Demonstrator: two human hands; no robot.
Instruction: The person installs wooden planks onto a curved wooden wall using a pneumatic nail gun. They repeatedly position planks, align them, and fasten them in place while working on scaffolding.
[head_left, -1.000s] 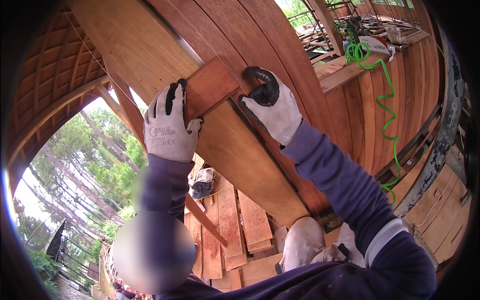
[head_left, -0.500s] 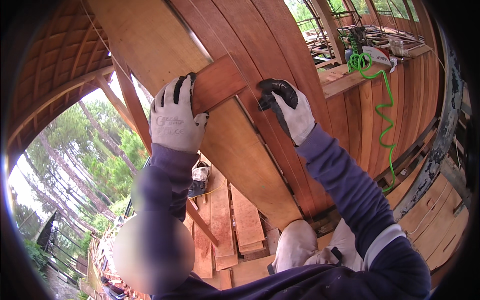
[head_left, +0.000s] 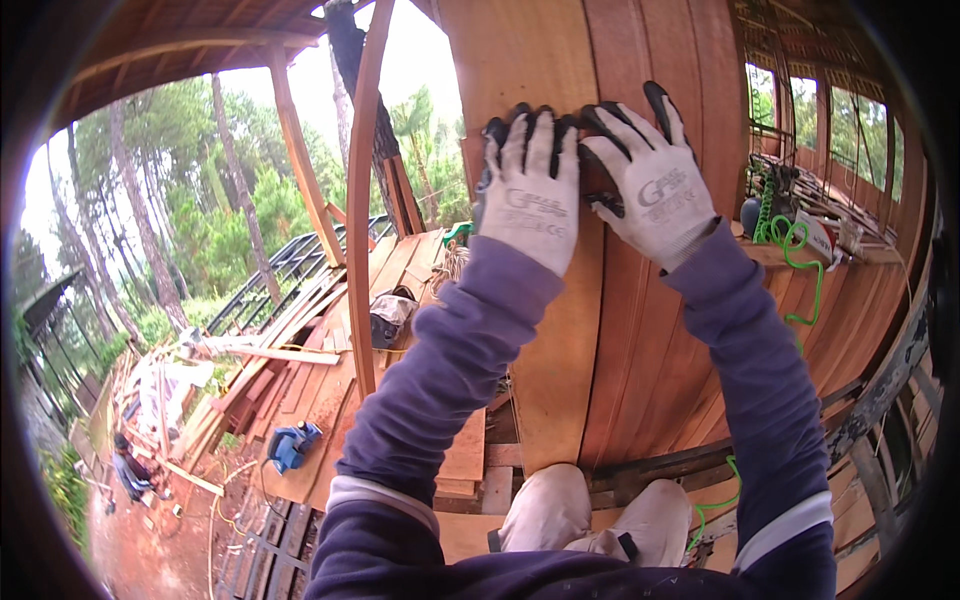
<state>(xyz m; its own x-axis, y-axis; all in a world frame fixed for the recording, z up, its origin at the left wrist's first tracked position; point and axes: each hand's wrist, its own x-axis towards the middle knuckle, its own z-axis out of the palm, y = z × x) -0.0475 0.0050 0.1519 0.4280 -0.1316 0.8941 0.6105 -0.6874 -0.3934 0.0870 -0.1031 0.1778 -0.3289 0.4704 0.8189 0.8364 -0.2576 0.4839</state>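
Both my hands wear pale gloves with black fingertips and palms. A short reddish board (head_left: pixel 594 178) lies crosswise over a wall of long upright planks (head_left: pixel 555 350). My left hand (head_left: pixel 530 195) is closed over that short board, its fingers hooked across the upper edge; the hand hides most of the piece. Close beside it, my right hand (head_left: pixel 655 180) rests on the board's right end and the darker planks, with its fingers spread. Under the gloves, the fingers' exact contact is hidden.
A green coiled hose (head_left: pixel 795 235) hangs at right by a ledge with a box. Lower left, a blue power tool (head_left: pixel 291 446) lies on loose boards, near a dark and light bag (head_left: pixel 391 318). Another person (head_left: pixel 133 470) sits on the ground far left. A slanted post (head_left: pixel 360 200) stands beside me.
My view has turned left. My right hand, earlier pinched on the planks apart from the short board, has come over beside my left hand and spread its fingers. The left stays on the board.
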